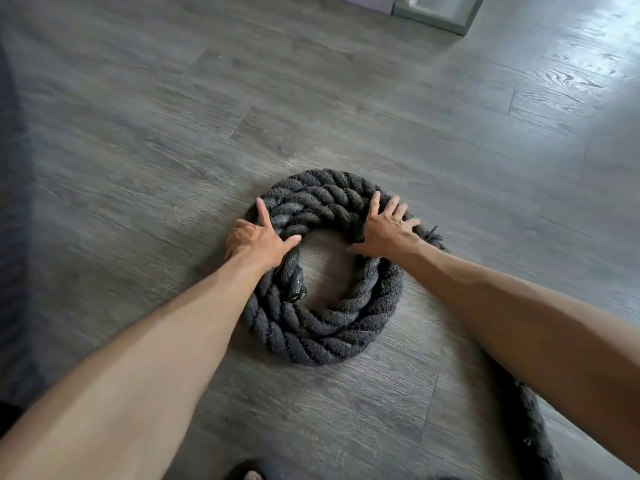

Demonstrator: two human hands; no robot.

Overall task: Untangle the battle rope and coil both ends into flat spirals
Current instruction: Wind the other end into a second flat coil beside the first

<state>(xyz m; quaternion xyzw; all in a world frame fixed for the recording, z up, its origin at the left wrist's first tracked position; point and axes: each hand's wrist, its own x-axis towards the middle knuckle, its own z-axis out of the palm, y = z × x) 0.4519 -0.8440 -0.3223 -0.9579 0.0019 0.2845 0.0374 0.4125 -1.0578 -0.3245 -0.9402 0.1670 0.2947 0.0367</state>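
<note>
Resting on the coiled battle rope (322,327), left hand (258,242) grips, right hand (384,233) spreads.

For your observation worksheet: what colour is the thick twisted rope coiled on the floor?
The thick twisted rope is charcoal grey; head view.

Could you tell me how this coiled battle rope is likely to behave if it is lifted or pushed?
Probably heavy: the battle rope is thick and wound in several loops. Likely floppy if lifted, as the turns lie loose. Its fuzzy strands should drag on the floor.
</note>
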